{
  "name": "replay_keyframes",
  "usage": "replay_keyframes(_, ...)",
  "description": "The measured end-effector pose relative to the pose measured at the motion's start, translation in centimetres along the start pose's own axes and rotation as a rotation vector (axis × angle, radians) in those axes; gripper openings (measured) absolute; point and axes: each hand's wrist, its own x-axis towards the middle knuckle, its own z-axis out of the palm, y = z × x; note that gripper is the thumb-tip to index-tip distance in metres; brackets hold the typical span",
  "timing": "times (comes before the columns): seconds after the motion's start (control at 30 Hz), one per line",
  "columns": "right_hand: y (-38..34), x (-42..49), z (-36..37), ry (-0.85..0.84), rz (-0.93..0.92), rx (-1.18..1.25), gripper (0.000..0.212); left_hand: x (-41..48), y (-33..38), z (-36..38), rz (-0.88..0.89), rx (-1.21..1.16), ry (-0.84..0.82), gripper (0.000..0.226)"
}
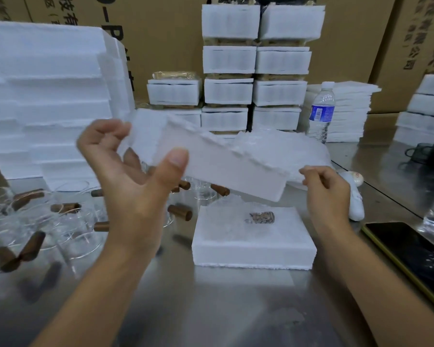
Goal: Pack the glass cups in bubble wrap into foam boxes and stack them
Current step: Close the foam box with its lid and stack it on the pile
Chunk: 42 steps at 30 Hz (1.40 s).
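L hand (133, 171) is up over the table (211, 309), palm facing me. It grips the left end of a foam lid (218, 169): thumb flat on the near face, fingers curled round behind. The lid hangs in the air, tilted, left end higher and right end lower. R hand (326, 189) has its fingers curled, thumb and forefinger pinching the lid's right top corner. It's blurry there, so how firm the grip is I can't tell.

Right under the lid sits the open foam box (253, 244), flat on the table. A wrapped cup (261, 217) lies in it, its brown handle showing thru the bubble wrap. More loose bubble wrap (281, 146) is piled behind the lid.

To my left, bare glass cups (60, 221) w/ brown handles are scattered on the table, some on their sides. Behind them is a tall stack of foam pieces (48, 96).

At the back are the packed boxes (253, 71), stacked in columns against cardboard cartons (161, 33), the middle two columns the tallest. A water bottle (321, 111) stands upright beside them, in front of a pile of thin foam sheets (351, 113). A phone (411, 251) lies screen-up at the right edge, near my R forearm.
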Motion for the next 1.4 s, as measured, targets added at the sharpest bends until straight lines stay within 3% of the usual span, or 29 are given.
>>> replay_keyframes(0.07, -1.1, -0.8, 0.1, -0.163, 0.012, 0.021, 0.026, -0.8, -0.3, 1.0, 0.003, -0.005, 0.005, 0.061)
replay_keyframes(0.17, -2.0, -2.4, 0.4, -0.442, 0.000, 0.060, 0.042, -1.6, -0.9, 1.5, -0.040, -0.043, -0.006, 0.069)
replay_keyframes(0.23, -2.3, -3.1, 0.5, -0.504, -0.022, 0.075, 0.048, -1.8, -1.3, 1.3, -0.117, -0.074, -0.034, 0.071)
replay_keyframes(0.3, -2.9, -3.0, 0.3, -0.474, 0.033, 0.159, 0.056, -1.8, -1.9, 0.9, -0.201, -0.078, -0.061, 0.073)
replay_keyframes(0.47, -3.7, -1.2, -0.5, -0.176, 0.262, 0.359, 0.068, -1.9, -3.4, -0.4, -0.296, 0.040, -0.270, 0.077)
replay_keyframes(0.57, -2.8, -0.7, -1.0, -0.119, 0.331, 0.438, 0.058, -1.8, -4.0, -0.2, -0.291, 0.168, -0.355, 0.091)
replay_keyframes(0.67, -1.3, -0.1, -1.7, -0.256, 0.282, 0.294, 0.025, -1.6, -4.7, -0.5, -0.398, 0.073, -0.253, 0.098)
replay_keyframes(0.73, -0.9, 0.1, -1.6, -0.323, 0.296, 0.223, 0.023, -1.8, -5.1, -0.9, -0.458, 0.061, -0.192, 0.091)
replay_keyframes(0.83, -1.0, -0.2, -1.2, -0.349, 0.398, 0.216, 0.023, -2.5, -5.5, -1.0, -0.469, 0.191, -0.173, 0.053)
replay_keyframes(0.97, -0.6, -0.7, -1.1, -0.344, 0.438, 0.243, 0.014, -3.2, -6.1, -0.6, -0.524, 0.139, -0.113, 0.014)
replay_keyframes(1.4, 0.8, -0.8, -1.4, -0.466, 0.462, 0.273, 0.017, -2.6, -6.2, -0.9, -0.757, 0.107, -0.100, 0.021)
